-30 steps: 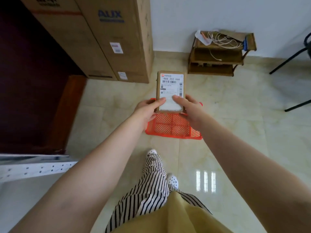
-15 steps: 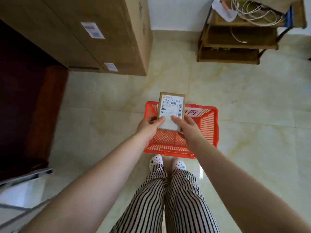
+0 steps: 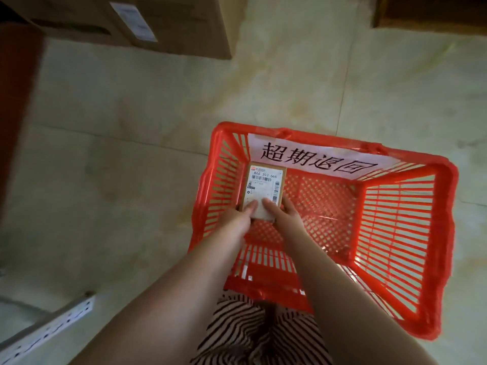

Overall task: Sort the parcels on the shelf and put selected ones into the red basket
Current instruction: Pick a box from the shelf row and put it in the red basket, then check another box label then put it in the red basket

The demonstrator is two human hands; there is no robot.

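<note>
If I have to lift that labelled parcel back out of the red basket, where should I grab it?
Probably by the parcel's two long side edges at its near end, coming from above. It is flat and thin, label up, and the left hand and right hand already pinch there; the far end sits close to the basket's back wall.

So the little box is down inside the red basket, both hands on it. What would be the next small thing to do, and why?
Probably let go and lift both hands out. The parcel sits low inside the red basket, near its mesh floor, with the left hand and right hand gripping its near end. Whether it touches the floor is unclear.
</note>
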